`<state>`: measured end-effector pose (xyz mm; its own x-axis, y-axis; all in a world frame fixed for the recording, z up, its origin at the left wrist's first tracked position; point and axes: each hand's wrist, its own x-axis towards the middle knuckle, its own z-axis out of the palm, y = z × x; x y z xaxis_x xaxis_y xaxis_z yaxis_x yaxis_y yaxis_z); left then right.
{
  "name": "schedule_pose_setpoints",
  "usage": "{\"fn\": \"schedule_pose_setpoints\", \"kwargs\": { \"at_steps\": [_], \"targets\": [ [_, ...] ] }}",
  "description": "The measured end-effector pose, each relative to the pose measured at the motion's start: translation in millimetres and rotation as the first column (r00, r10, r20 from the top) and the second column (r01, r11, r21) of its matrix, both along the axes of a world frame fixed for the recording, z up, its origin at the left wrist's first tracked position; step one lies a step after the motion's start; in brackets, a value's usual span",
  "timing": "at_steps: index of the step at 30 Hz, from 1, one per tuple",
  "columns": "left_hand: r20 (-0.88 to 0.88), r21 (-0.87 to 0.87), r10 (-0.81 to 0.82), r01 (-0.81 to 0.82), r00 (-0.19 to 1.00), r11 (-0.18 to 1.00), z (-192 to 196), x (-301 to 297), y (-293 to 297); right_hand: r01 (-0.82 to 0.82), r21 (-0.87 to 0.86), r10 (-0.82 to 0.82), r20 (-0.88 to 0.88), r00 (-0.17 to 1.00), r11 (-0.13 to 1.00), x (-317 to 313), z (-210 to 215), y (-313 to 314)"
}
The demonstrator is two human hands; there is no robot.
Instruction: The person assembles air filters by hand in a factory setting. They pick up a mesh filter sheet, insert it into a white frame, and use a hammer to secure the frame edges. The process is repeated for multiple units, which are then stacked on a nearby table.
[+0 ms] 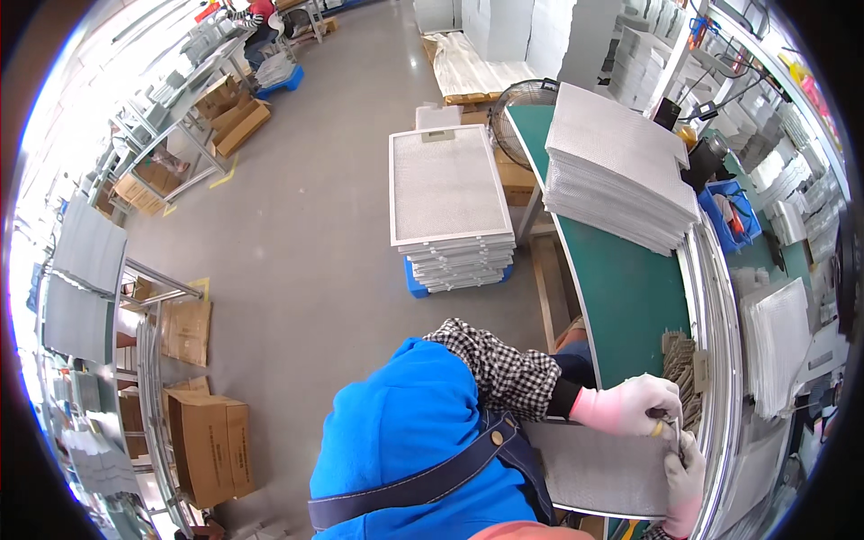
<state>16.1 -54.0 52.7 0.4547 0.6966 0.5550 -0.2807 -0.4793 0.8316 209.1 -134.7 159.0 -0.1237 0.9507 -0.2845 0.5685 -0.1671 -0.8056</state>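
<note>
My left hand (628, 404), in a white and pink glove below a checkered sleeve, reaches over the table with its fingers curled in. My right hand (686, 475), gloved alike, comes up from the lower right, and its fingertips meet the left ones. Both hands pinch a thin silvery metal piece (678, 437), mostly hidden by the fingers. Beneath them a grey mesh filter panel (598, 468) lies flat at the table's near end. Just beyond my left hand is a heap of small metal pieces (681, 373).
A tall stack of mesh sheets (621, 171) stands on the green table (625, 301). Framed filter panels (450, 184) are piled on a blue pallet to the left. A blue bin (733, 216), a black fan (508, 117) and cardboard boxes (207, 445) are around. Another person (261, 31) works far off.
</note>
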Motion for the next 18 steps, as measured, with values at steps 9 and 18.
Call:
{"fn": "schedule_pose_setpoints", "kwargs": {
  "at_steps": [9, 18],
  "targets": [
    [-0.063, -0.093, -0.043, 0.037, 0.997, 0.995, 17, -16, 17, -0.052, -0.024, 0.053, 0.061, 0.997, 0.998, 1, -7, 25],
    [-0.095, -0.152, -0.069, 0.054, 0.993, 0.987, 7, -25, 46, -0.175, 0.098, 0.119, 0.418, 0.9, 0.98, -16, -20, 54]
  ]
}}
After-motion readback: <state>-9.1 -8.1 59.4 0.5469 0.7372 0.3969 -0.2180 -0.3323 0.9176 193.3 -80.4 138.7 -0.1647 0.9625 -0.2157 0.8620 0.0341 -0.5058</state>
